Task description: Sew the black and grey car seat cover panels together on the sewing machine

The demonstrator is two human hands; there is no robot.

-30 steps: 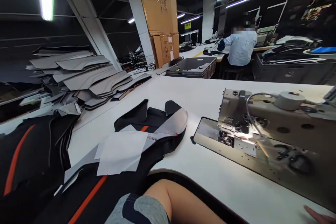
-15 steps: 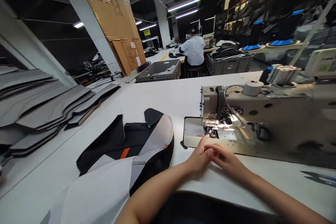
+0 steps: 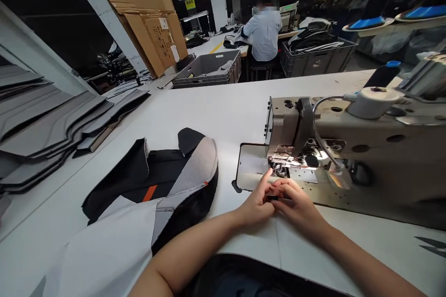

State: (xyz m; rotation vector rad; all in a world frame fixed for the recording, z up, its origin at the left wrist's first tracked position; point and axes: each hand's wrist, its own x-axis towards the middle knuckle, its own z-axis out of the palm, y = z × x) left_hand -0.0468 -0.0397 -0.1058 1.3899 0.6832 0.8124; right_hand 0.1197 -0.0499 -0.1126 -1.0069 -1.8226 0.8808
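At the sewing machine [image 3: 379, 148], the hands [image 3: 259, 203] now pinch a small black piece [image 3: 272, 198].

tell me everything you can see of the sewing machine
The industrial sewing machine has a beige metal head and bed, set into the white table. A curved wire runs from near a pale round cap on top toward the brightly lit needle area, where a metal presser foot sits above the flat bed. Round holes mark the casting. The left hand and right hand are just in front of the bed.
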